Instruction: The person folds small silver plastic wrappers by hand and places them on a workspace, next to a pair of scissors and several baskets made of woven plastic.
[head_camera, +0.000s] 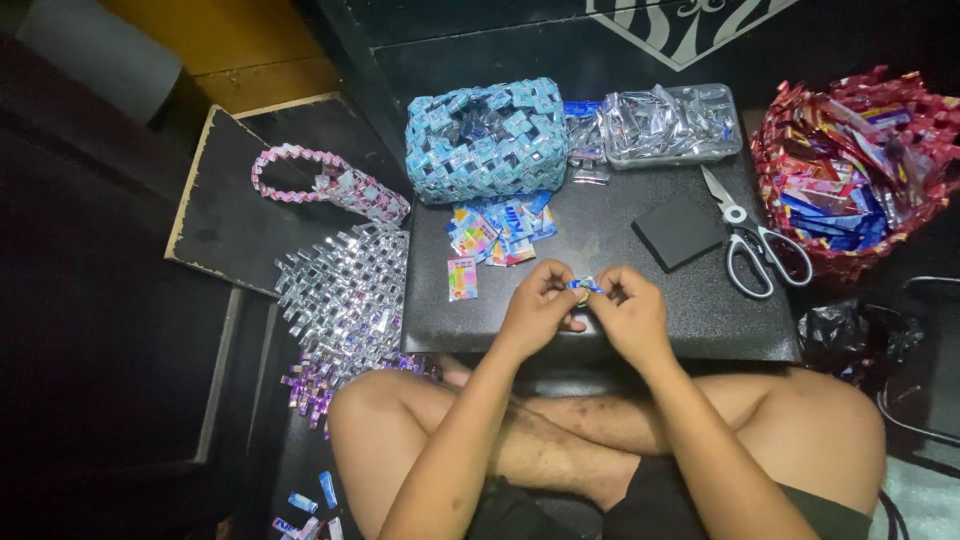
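The person sits cross-legged, bare knees at the bottom of the view, both forearms reaching up toward a dark board (600, 330) that rests just past the legs. The left hand (535, 312) and right hand (630, 315) meet at the board's near edge, fingers curled inward, both pinching one small folded strip (585, 285) — blue with a light patch — held between the fingertips just above the board.

At eight o'clock from the hands, near the left knee, lie a few loose folded pieces (310, 500) on the floor. At nine o'clock, a flat woven silver mat (345, 290) spreads beside the board, with purple links (310, 385) trailing off its near end.

On the board itself, at eleven o'clock from the hands, sits a scatter of coloured wrappers (500, 230), one lying apart toward the left edge. At one o'clock is a small flat black square (678, 230), and just right of it open scissors (755, 245) with white handles.

Farther off, at ten o'clock, a pink woven loop (325, 185) lies on a second dark panel. At twelve o'clock stands a blue woven basket (485, 140) — beside it, a clear tray (670, 125) filled with silver folded pieces. At two o'clock a red woven basket (860, 165) holds long coloured wrappers.
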